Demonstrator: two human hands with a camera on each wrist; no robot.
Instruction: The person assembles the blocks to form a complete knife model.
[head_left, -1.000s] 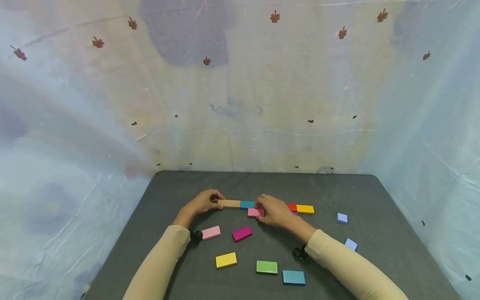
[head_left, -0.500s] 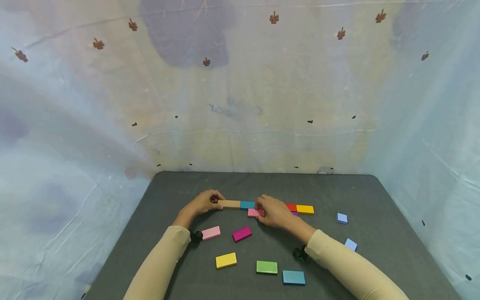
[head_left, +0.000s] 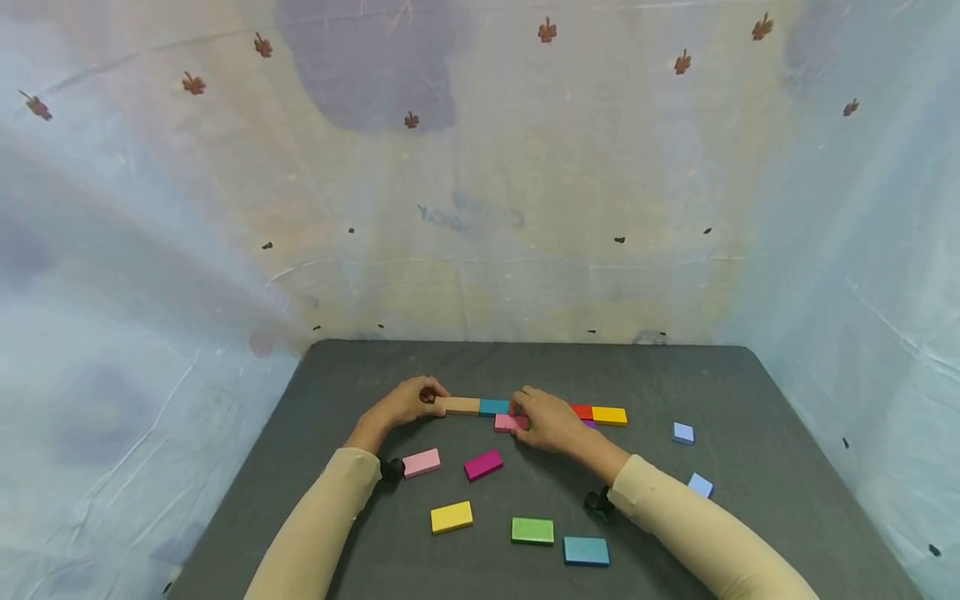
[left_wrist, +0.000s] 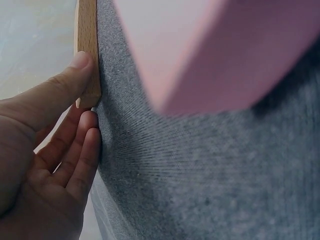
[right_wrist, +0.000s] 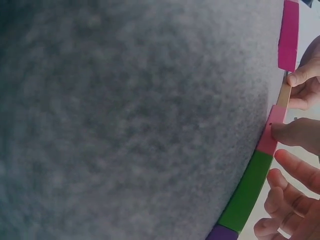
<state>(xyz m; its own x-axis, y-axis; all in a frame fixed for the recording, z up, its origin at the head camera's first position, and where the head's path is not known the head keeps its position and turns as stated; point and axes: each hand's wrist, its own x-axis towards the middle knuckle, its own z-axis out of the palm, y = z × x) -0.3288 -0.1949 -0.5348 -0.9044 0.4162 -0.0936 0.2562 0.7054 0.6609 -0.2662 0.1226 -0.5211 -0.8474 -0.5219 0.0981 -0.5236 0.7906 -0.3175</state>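
Observation:
A row of coloured blocks lies across the table in the head view. My left hand (head_left: 405, 402) pinches the left end of the plain wooden block (head_left: 461, 406), thumb on one face and fingers behind its end. Right of that sit a blue block (head_left: 492, 407), then a red block (head_left: 581, 411) and an orange-yellow block (head_left: 610, 416). My right hand (head_left: 551, 423) holds the pink block (head_left: 507, 422) in a nearer second row and hides the row's middle. In the right wrist view, the thumb presses the pink block, with a green block (right_wrist: 245, 192) and a purple block (right_wrist: 223, 233) beside it.
On the dark table (head_left: 360, 533) nearer the body lie a light pink block (head_left: 422, 462), a magenta block (head_left: 483, 465), a yellow block (head_left: 452, 517), a light green block (head_left: 532, 531) and a teal block (head_left: 587, 551). Pale blue blocks (head_left: 683, 432) lie at right. A plastic sheet (head_left: 480, 183) surrounds the table.

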